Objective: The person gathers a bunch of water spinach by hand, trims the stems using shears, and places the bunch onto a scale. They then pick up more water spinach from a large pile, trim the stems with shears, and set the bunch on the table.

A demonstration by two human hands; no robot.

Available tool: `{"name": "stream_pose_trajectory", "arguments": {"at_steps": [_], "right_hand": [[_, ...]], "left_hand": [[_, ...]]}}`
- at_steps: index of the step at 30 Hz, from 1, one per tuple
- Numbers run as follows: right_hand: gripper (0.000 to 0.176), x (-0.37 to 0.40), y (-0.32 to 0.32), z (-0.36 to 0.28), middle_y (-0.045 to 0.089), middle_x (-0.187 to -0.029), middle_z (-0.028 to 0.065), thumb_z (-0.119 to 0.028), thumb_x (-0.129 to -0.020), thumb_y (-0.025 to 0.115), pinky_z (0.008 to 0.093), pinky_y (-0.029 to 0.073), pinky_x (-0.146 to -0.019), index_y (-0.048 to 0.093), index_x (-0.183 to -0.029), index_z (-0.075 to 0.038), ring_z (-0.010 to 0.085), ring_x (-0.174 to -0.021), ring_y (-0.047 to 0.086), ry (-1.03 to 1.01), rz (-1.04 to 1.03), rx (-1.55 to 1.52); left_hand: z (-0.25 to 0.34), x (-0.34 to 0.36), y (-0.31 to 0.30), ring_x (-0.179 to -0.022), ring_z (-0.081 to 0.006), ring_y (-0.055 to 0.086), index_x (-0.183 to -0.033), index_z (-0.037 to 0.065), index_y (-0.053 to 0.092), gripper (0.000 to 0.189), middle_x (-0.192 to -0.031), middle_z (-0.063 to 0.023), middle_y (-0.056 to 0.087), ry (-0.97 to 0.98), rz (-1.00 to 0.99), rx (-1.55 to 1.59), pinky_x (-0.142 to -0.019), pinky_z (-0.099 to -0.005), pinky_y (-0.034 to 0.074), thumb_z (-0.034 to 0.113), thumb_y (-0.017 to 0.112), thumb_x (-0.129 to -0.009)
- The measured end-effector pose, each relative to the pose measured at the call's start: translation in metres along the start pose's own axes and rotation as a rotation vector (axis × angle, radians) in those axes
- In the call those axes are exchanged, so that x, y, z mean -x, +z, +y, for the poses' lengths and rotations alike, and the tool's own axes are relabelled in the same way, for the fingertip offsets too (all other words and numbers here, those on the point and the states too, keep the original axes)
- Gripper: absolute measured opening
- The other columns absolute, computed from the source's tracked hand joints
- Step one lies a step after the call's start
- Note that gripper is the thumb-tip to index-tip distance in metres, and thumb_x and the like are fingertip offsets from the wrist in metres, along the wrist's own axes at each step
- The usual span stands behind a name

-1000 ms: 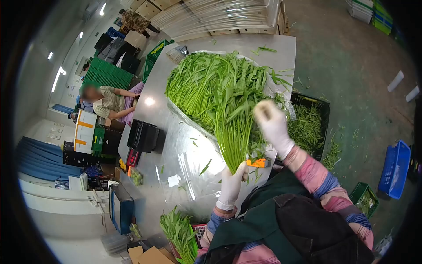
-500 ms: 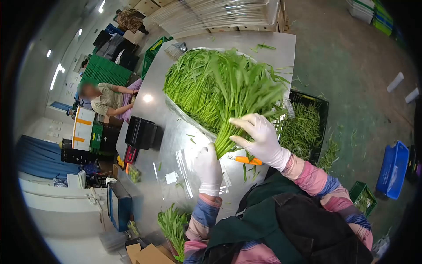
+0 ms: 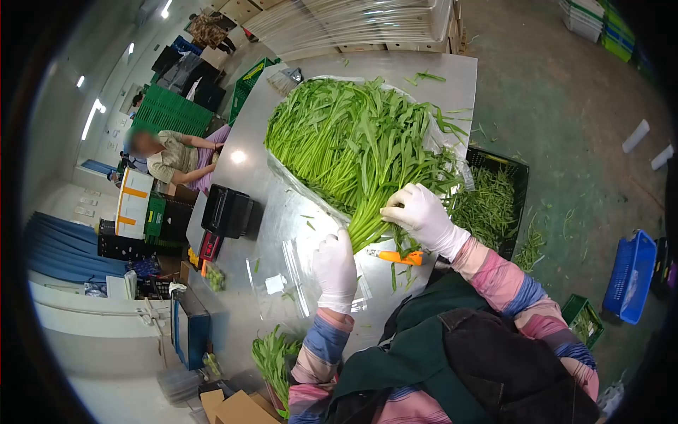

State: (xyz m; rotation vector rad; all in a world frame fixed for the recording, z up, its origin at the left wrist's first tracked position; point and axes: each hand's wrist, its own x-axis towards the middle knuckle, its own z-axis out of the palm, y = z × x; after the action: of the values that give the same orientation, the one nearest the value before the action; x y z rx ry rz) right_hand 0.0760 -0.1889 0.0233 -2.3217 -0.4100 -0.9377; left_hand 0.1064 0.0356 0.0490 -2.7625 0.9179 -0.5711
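A large heap of water spinach [image 3: 318, 134], with long green stems and narrow leaves, lies on clear plastic on the metal table. My left hand [image 3: 334, 272], in a white glove, is closed around the cut stem ends of a bunch [image 3: 367, 219] at the heap's near edge. My right hand [image 3: 421, 220], also gloved, has its fingers bent and pinched at the side of that bunch's stems. Just below the right hand lies an orange-handled knife [image 3: 399, 256], partly covered by leaves. A clear plastic bag [image 3: 279, 286] lies flat left of my left hand.
A black crate [image 3: 521, 205] of loose greens stands against the table's right side. A black-and-red scale [image 3: 226, 212] sits at the left edge, near a seated person [image 3: 169, 159]. More greens [image 3: 272, 360] and a cardboard box [image 3: 244, 408] are at lower left. A blue basket [image 3: 628, 275] stands on the floor.
The bunch's leafy end has come down onto the heap. My right hand's spread fingers have drawn together at the stems, while my left hand has barely moved.
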Motion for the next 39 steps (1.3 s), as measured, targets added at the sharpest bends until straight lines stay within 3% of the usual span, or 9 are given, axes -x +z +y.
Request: {"name": "stream_pose_trajectory", "arguments": {"at_steps": [8, 13, 14, 17, 21, 25, 31, 34, 39], "right_hand": [[0.015, 0.024, 0.006, 0.018, 0.06, -0.082, 0.0048, -0.015, -0.082, 0.071, 0.0364, 0.047, -0.072, 0.071, -0.096, -0.01, 0.0258, -0.081, 0.058, 0.111, -0.038, -0.004], [0.007, 0.04, 0.003, 0.042, 0.06, -0.081, 0.0066, -0.009, -0.077, 0.064, 0.0385, 0.049, -0.073, 0.066, -0.084, -0.009, 0.0266, -0.081, 0.059, 0.215, -0.097, 0.282], [0.006, 0.047, 0.004, 0.058, 0.06, -0.079, 0.0067, -0.008, -0.075, 0.062, 0.0386, 0.05, -0.072, 0.064, -0.08, -0.009, 0.0274, -0.081, 0.06, 0.255, 0.033, 0.276], [0.017, 0.05, -0.023, 0.067, 0.064, -0.099, 0.0074, -0.013, -0.075, 0.071, 0.0419, 0.049, -0.081, 0.072, -0.092, -0.011, 0.0278, -0.096, 0.06, 0.492, -0.109, 0.425], [0.024, 0.028, -0.001, 0.036, 0.065, -0.112, 0.0043, -0.02, -0.08, 0.072, 0.0408, 0.045, -0.092, 0.072, -0.103, -0.013, 0.0261, -0.107, 0.058, 0.292, -0.153, 0.11], [0.032, 0.017, 0.042, 0.032, 0.064, -0.119, 0.0071, -0.022, -0.084, 0.068, 0.0423, 0.041, -0.1, 0.068, -0.115, -0.015, 0.0278, -0.117, 0.056, 0.023, -0.27, 0.184], [0.01, 0.008, 0.057, 0.048, 0.065, -0.081, 0.002, -0.026, -0.078, 0.072, 0.0416, 0.043, -0.089, 0.077, -0.084, -0.019, 0.0235, -0.097, 0.059, -0.042, -0.665, 0.058], [0.011, 0.009, 0.057, 0.049, 0.065, -0.081, 0.0021, -0.025, -0.078, 0.072, 0.0416, 0.043, -0.082, 0.075, -0.084, -0.016, 0.024, -0.094, 0.06, -0.106, -0.722, 0.088], [0.012, 0.012, 0.056, 0.045, 0.068, -0.082, 0.0088, -0.022, -0.082, 0.068, 0.0437, 0.048, -0.079, 0.07, -0.084, -0.011, 0.0314, -0.086, 0.064, 0.099, -0.635, -0.111]], "left_hand": [[0.003, -0.011, -0.011, -0.071, -0.022, 0.058, -0.102, 0.007, 0.059, 0.02, -0.077, -0.0052, 0.057, 0.175, -0.039, -0.225, -0.061, -0.0347, 0.042, 0.013, 0.058, -0.083], [0.016, -0.009, -0.005, -0.069, -0.017, 0.054, -0.103, 0.006, 0.06, 0.022, -0.075, -0.0022, 0.054, 0.279, -0.126, -0.378, -0.059, -0.0323, 0.041, 0.015, 0.058, -0.083], [0.017, -0.007, -0.004, -0.068, -0.0163, 0.054, -0.102, 0.007, 0.06, 0.021, -0.075, -0.0018, 0.054, 0.295, -0.136, -0.409, -0.059, -0.0322, 0.04, 0.015, 0.058, -0.083], [0.018, -0.002, 0.002, -0.068, -0.0152, 0.053, -0.102, 0.007, 0.059, 0.021, -0.074, -0.001, 0.052, 0.392, -0.128, -0.43, -0.057, -0.0319, 0.039, 0.015, 0.058, -0.083], [0.02, 0.001, 0.012, -0.067, -0.0157, 0.052, -0.102, 0.006, 0.059, 0.022, -0.073, -0.0018, 0.052, 0.416, -0.059, -0.365, -0.058, -0.0316, 0.039, 0.015, 0.058, -0.082], [0.017, 0.005, 0.023, -0.068, -0.0167, 0.053, -0.103, 0.005, 0.058, 0.024, -0.074, -0.0032, 0.053, 0.444, -0.029, -0.299, -0.06, -0.0319, 0.039, 0.018, 0.056, -0.083], [0.014, 0.012, 0.023, -0.068, -0.0172, 0.054, -0.102, 0.006, 0.058, 0.023, -0.075, -0.0038, 0.053, 0.404, -0.089, -0.302, -0.057, -0.0315, 0.041, 0.014, 0.058, -0.081], [0.015, 0.016, 0.024, -0.068, -0.0171, 0.054, -0.102, 0.006, 0.058, 0.022, -0.074, -0.0035, 0.053, 0.407, -0.095, -0.312, -0.057, -0.0313, 0.041, 0.014, 0.058, -0.081], [0.012, 0.015, 0.022, -0.067, -0.0164, 0.053, -0.102, 0.006, 0.058, 0.022, -0.074, -0.0027, 0.051, 0.403, -0.112, -0.312, -0.056, -0.0306, 0.039, 0.013, 0.058, -0.082]]}}
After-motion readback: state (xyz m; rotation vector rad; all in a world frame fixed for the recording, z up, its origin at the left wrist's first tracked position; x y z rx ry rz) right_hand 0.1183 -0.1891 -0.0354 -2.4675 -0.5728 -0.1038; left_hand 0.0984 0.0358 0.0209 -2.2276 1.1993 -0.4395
